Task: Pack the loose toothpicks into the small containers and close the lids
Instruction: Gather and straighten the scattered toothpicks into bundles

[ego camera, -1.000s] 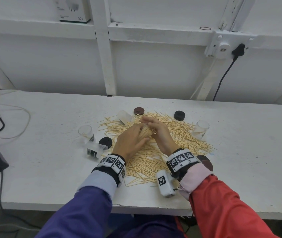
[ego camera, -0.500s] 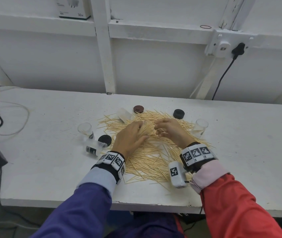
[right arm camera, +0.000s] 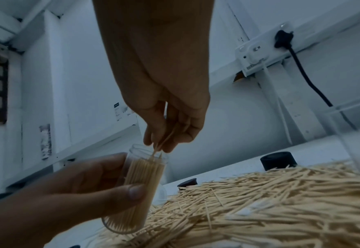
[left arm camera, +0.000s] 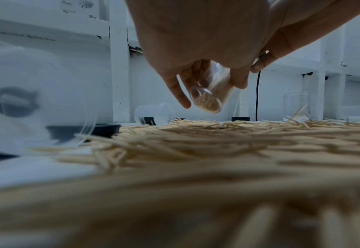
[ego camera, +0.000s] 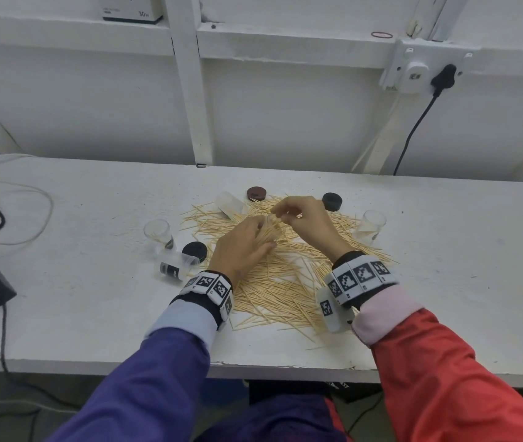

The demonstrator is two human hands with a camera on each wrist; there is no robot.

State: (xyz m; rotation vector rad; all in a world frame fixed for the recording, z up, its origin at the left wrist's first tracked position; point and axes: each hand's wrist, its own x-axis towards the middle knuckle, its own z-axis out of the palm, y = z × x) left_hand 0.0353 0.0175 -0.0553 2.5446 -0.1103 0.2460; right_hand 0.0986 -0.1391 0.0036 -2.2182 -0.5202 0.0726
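White table against a white panelled wall, socket and black plug top right.

Step in hand: filling. Left hand has its fingers wrapped round a clear container, lifted off the table and tilted, already packed close to full. Right hand pinches a few toothpicks with their tips at the container mouth, feeding them in. Loose toothpick pile spreads across the table under both hands, most of it still unpacked.

Next move, my read: slide this pinch in parallel to the sticks already inside; it's tight, so an angled entry would likely jam or spill. Then the container probably needs a lid: black lid far right, brown lid far centre, another black lid near left.

Other containers: one upright at left, one on its side near it, one on its side far centre, one upright at right with a few sticks in it.

Hard to see: in the head view the held container is mostly hidden behind the left hand. Left wrist view is blurred up close. Exact stick count in the pinch unclear.
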